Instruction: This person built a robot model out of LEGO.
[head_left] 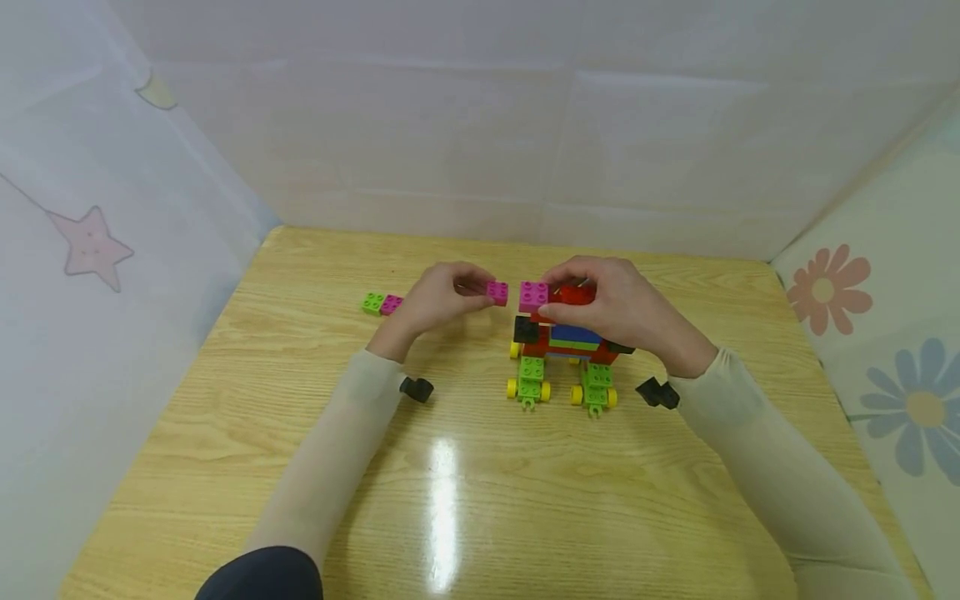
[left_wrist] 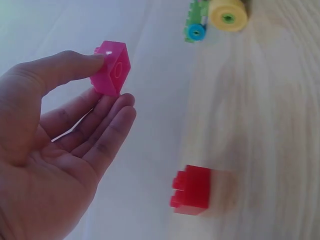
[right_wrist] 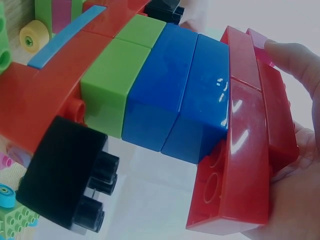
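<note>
My left hand (head_left: 442, 300) pinches a small pink building brick (head_left: 497, 292) between thumb and fingertips, above the table. In the left wrist view the pink brick (left_wrist: 111, 70) shows its hollow underside. Just across a small gap, my right hand (head_left: 615, 304) holds a pink brick (head_left: 534, 296) at the top of a wheeled brick model (head_left: 573, 335). In the right wrist view, the thumb rests on this pink brick (right_wrist: 259, 45), beside red bricks (right_wrist: 247, 155). Blue bricks (right_wrist: 165, 85), a green brick (right_wrist: 112, 80) and a black brick (right_wrist: 62, 175) form other parts of the model.
Green pieces with yellow wheels (head_left: 531, 382) stand at the model's near side. A green brick (head_left: 372, 303) and a pink brick (head_left: 391, 305) lie left of my left hand. A red brick (left_wrist: 192, 190) lies on the table (head_left: 315, 250). White cloth walls surround the table.
</note>
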